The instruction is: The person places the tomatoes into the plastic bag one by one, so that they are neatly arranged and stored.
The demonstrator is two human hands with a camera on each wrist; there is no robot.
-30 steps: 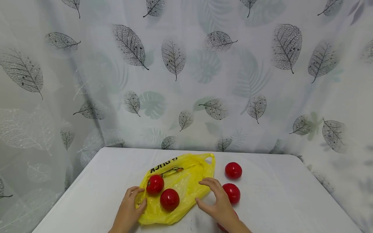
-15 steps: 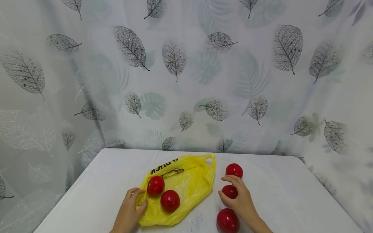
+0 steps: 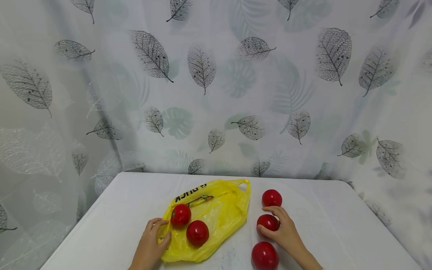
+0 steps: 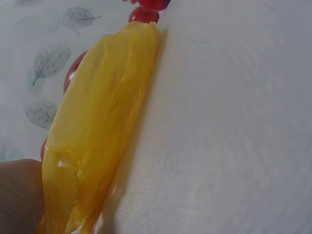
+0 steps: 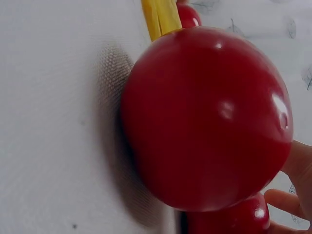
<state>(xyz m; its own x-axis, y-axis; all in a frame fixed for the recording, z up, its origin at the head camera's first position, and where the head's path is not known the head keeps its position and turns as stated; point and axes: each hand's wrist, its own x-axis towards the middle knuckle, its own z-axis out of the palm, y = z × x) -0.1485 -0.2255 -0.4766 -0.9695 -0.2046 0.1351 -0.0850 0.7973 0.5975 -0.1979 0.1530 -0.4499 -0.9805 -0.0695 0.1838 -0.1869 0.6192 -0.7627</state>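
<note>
A yellow plastic bag (image 3: 226, 213) lies on the table, with two red tomatoes on or in its near left part: one tomato (image 3: 180, 215) farther back, another tomato (image 3: 197, 233) nearer. My left hand (image 3: 148, 242) holds the bag's left edge between thumb and fingers. To the right of the bag, my right hand (image 3: 285, 232) has its thumb and fingers curled round the middle tomato (image 3: 267, 222) of a row of three. Beyond it sits the far tomato (image 3: 272, 198). The near tomato (image 3: 264, 256) fills much of the right wrist view and partly hides the held one.
A white cloth covers the table (image 3: 324, 210). Behind it hangs a pale curtain (image 3: 216, 105) printed with leaves. The bag's handle hole (image 3: 242, 186) points toward the far right.
My right hand has moved right from over the bag's edge to the middle tomato and now grips it, uncovering the near tomato. The left hand stays at the bag's edge.
</note>
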